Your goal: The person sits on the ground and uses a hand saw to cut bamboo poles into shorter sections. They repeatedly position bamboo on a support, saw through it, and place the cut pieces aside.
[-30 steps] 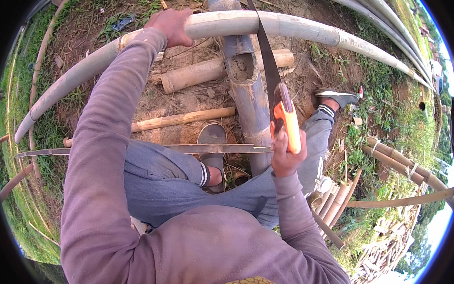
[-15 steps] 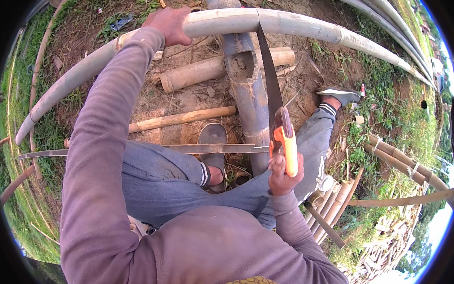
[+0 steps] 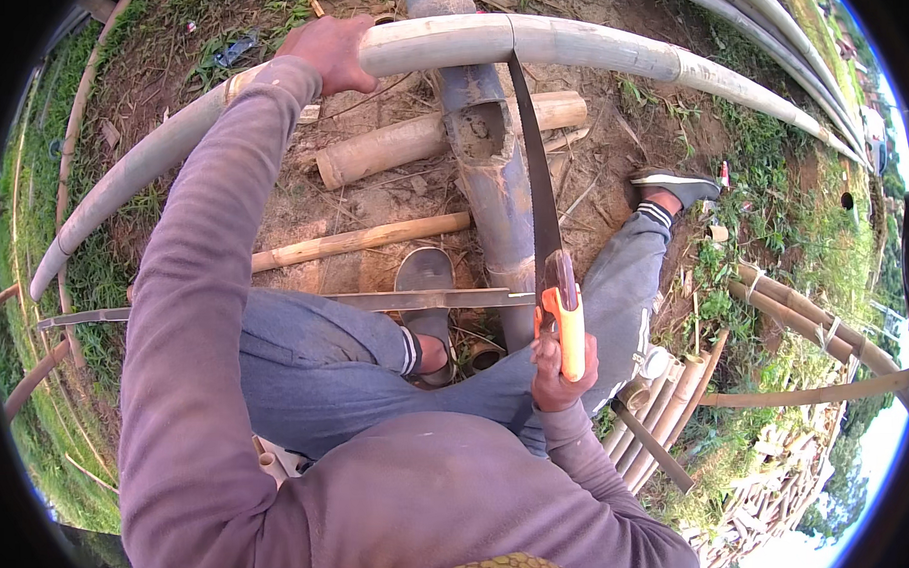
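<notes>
A long pale bamboo pole [image 3: 596, 45] runs across the top of the view, resting over a thicker grey bamboo post [image 3: 499, 197]. My left hand [image 3: 334, 54] is wrapped over the pole, left of the post. My right hand [image 3: 565, 373] grips the orange handle of a hand saw [image 3: 536, 151] near my right thigh. The dark toothed blade points away from me, and its far end meets the pole at a thin cut line just right of the post. How deep the cut goes is hidden.
A short bamboo piece [image 3: 385, 151] and a thin stick [image 3: 363, 237] lie on the soil. A narrow strip [image 3: 375, 302] crosses in front of my left foot. Several bamboo lengths [image 3: 679, 406] stand by my right side; more poles [image 3: 756, 33] lie at the far right.
My right hand and the saw have drawn back slightly toward me, the blade tip staying at the cut line. My left hand keeps its hold on the pole.
</notes>
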Available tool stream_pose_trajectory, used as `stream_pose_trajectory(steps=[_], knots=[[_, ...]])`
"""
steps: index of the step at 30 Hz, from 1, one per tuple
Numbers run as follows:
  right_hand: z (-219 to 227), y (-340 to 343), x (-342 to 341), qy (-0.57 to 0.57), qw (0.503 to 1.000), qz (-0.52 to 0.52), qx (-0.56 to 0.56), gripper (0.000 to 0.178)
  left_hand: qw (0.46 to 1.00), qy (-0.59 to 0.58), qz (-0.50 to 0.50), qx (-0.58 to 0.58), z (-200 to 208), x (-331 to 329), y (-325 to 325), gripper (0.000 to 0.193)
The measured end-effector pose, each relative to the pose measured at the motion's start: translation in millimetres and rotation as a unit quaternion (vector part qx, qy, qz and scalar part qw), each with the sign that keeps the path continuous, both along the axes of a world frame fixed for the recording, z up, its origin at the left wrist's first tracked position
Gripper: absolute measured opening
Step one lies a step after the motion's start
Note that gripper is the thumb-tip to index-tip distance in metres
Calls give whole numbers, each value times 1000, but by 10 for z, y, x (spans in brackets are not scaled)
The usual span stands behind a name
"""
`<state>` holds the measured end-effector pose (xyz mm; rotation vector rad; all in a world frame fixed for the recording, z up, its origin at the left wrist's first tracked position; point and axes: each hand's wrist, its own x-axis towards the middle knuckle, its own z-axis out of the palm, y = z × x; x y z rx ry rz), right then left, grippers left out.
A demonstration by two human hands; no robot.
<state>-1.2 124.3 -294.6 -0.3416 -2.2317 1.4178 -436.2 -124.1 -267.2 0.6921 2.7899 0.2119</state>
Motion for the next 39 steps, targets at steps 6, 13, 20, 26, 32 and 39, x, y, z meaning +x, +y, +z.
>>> stream_pose_trajectory(steps=[6,13,20,26,32,39], knots=[[178,218,-2678,20,999,-19,21,21,1000,21,-14,-18,26,-43,183,69],[155,84,-1075,-54,998,-12,-19,13,1000,-4,3,-20,15,-67,-16,73],[0,138,-1100,-37,999,-18,-31,14,1000,8,8,-13,-63,-71,28,70],[428,197,-2938,-54,998,-19,16,26,1000,-12,7,-8,54,-79,137,72],[339,39,-156,-79,997,-2,9,20,1000,-17,8,-7,-83,-83,-48,69],[150,334,-2633,11,999,-7,-48,22,1000,-4,-8,-14,-26,-48,241,71]])
